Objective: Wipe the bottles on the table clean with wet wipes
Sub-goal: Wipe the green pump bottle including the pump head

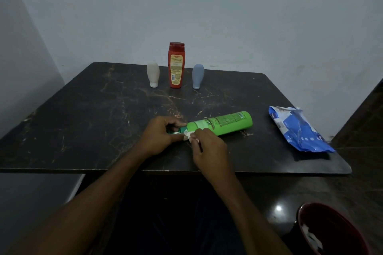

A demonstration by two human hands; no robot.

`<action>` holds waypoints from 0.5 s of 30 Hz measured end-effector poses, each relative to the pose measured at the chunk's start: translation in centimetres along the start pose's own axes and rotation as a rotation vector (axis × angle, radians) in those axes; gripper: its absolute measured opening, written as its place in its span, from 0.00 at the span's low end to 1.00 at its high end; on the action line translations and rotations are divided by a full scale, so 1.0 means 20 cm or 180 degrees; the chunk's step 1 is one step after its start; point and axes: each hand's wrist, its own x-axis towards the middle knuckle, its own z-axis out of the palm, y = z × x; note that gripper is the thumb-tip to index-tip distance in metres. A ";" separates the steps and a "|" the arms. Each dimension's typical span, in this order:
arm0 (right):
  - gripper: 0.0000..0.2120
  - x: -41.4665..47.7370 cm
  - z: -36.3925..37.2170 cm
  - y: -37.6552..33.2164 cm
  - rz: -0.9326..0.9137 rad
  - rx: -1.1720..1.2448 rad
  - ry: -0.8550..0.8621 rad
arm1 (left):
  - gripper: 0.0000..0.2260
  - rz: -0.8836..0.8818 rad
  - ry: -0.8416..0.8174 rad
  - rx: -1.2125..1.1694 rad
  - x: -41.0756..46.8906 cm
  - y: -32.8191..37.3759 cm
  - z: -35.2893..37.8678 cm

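- My left hand (pixel 160 135) pinches the cap end of the green bottle (pixel 221 123), lying mid-frame on the surface (pixel 83 109).
- My right hand (pixel 207 147) has its fingers closed on a wet wipe (pixel 189 135), rubbing the neck.
- Next, I judge: work rightward along the body.

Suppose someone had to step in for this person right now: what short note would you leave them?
Left hand: holds the cap end of the green bottle, which lies on its side on the table.
Right hand: pinches a white wipe against the bottle's neck.
Red bottle, white bottle and grey bottle stand in a row at the far edge.
Wipes pack lies to the right; a bin on the floor holds used wipes.
Done: cannot tell which bottles are clean.
Left: finish the green one, check the others.
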 end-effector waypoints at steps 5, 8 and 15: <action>0.05 0.03 -0.10 0.18 0.0752 0.0138 0.0145 | 0.16 0.0102 -0.0020 -0.0053 -0.01 0.00 -0.01; 0.06 0.09 -0.26 0.40 0.1332 0.0043 0.0289 | 0.16 0.0109 -0.0020 -0.0058 -0.01 0.01 -0.01; 0.07 0.08 -0.28 0.39 0.1593 0.0113 0.0349 | 0.16 0.0133 -0.0030 -0.0053 -0.01 0.01 -0.01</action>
